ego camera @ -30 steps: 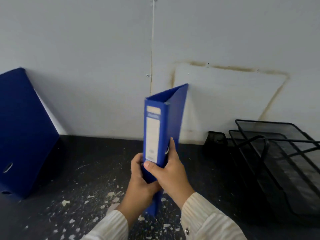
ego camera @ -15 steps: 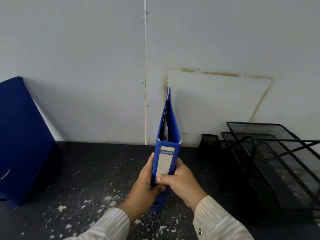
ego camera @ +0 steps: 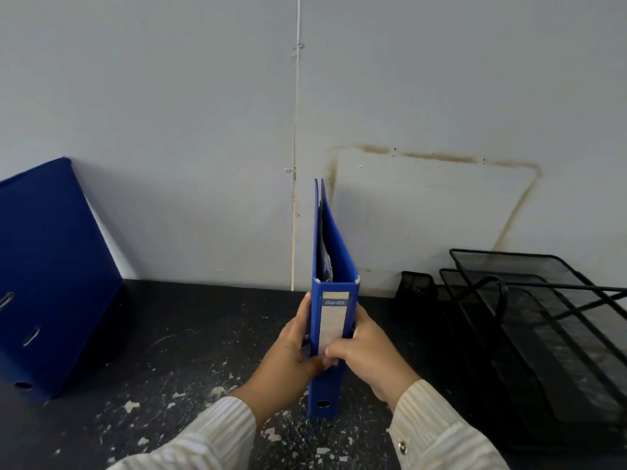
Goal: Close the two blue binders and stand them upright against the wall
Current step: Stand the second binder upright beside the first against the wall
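Observation:
A blue binder (ego camera: 334, 266) stands upright in the middle of the dark counter (ego camera: 190, 337), its labelled spine toward me and its covers together. My left hand (ego camera: 288, 354) grips its left cover and my right hand (ego camera: 364, 357) grips its right cover, thumbs meeting on the spine. Its far edge is near the grey wall (ego camera: 203, 130); whether it touches, I cannot tell. A second blue binder (ego camera: 51, 276) leans tilted against the wall at the far left, closed, with its spine toward me.
A black wire mesh letter tray (ego camera: 543, 327) fills the right side of the counter, with a small black mesh holder (ego camera: 417, 284) behind it by the wall. White paint flecks (ego camera: 217, 390) dot the counter in front of me.
The held binder turned from a tilted, raised pose to upright with its spine facing me, and came down onto the counter, closer to the wall. Both hands stayed on it.

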{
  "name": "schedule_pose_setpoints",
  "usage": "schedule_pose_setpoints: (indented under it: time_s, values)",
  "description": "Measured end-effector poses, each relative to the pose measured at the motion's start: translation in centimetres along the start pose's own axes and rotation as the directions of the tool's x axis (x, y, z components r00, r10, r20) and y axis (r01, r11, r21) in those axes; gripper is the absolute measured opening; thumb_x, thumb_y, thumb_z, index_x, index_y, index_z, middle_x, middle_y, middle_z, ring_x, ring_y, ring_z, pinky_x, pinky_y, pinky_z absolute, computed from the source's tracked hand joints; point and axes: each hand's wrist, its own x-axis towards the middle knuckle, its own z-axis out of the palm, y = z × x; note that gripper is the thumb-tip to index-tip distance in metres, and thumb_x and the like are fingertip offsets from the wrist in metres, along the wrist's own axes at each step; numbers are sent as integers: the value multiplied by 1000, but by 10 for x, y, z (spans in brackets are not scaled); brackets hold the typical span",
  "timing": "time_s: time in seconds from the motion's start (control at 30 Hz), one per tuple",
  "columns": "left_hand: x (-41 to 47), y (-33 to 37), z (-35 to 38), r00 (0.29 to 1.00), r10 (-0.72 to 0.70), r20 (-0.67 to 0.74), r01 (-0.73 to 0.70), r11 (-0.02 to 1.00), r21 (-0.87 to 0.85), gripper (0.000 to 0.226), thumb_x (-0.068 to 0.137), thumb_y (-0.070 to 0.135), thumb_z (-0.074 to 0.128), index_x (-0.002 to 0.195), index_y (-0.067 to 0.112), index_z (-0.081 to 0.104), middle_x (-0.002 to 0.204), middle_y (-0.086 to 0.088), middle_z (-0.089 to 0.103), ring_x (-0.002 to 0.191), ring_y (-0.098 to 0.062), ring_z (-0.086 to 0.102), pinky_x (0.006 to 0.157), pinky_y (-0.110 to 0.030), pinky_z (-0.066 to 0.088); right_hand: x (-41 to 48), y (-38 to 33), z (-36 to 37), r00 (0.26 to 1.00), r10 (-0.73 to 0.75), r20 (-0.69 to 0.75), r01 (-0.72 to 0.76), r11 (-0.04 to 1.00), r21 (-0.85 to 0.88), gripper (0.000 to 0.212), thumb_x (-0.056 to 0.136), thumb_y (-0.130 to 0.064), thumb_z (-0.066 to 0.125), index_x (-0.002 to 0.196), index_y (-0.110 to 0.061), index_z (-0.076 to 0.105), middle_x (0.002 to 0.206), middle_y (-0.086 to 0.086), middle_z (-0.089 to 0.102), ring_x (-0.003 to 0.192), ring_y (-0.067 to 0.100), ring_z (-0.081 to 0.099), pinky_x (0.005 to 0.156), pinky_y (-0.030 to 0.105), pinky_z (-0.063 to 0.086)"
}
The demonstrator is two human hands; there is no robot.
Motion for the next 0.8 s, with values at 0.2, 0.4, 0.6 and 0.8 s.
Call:
schedule_pose_setpoints:
  time_s: [0.2, 0.4, 0.6, 0.8]
  values:
    - [6, 20, -10, 991, -84, 102, 77, 995, 70, 110, 79, 24, 76, 140, 62, -7, 131, 16, 53, 109, -2, 58, 84, -25, 57, -2, -5, -3, 998, 65, 19, -66, 996, 62, 78, 69, 5, 68, 130, -37, 44, 109, -5, 60, 108, 19, 55, 62, 23, 47]
    - [4, 30, -7, 984, -135, 113, 126, 988, 86, 104, 82, 16, 73, 143, 58, 0, 123, 14, 62, 107, -3, 61, 91, -35, 56, -5, -6, 1, 995, 104, -6, -103, 989, 103, 66, 72, -1, 68, 122, -42, 48, 109, -4, 60, 100, 20, 58, 78, 44, 56]
    - [-5, 34, -12, 987, -129, 91, 119, 986, 114, 104, 83, 15, 70, 146, 53, -5, 127, 6, 60, 113, -9, 59, 97, -41, 52, -9, -10, 7, 996, 89, 3, -88, 990, 111, 65, 71, 1, 67, 119, -40, 51, 108, -3, 61, 101, 22, 58, 78, 46, 56]
    - [-16, 31, -46, 993, -114, 36, 110, 987, 114, 102, 83, 20, 71, 145, 54, -2, 121, 13, 63, 106, 0, 61, 92, -30, 54, -2, -25, 36, 998, 40, 52, -46, 993, 105, 60, 70, 1, 66, 100, -50, 53, 104, -6, 62, 96, 19, 59, 74, 41, 57]
